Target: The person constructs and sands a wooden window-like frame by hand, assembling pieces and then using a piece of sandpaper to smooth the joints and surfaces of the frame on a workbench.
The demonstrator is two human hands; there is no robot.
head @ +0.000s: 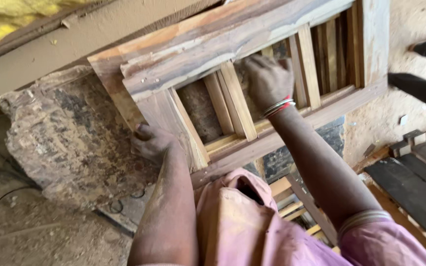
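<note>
A wooden frame [232,39] with several upright slats lies tilted across a rough block. My left hand [151,142] grips the frame's near-left corner, fingers curled over its edge. My right hand [267,79], with bangles at the wrist, reaches through an opening between slats and presses against the inside of the frame; what lies under its palm is hidden. A loose slat [236,101] stands just left of that hand.
A rough stained stone or log block [70,143] sits to the left under the frame. Dark planks [415,187] lie at the right. More slatted wood [292,202] lies below. Another person's dark-sleeved limb [420,88] shows at the far right. Sandy ground surrounds everything.
</note>
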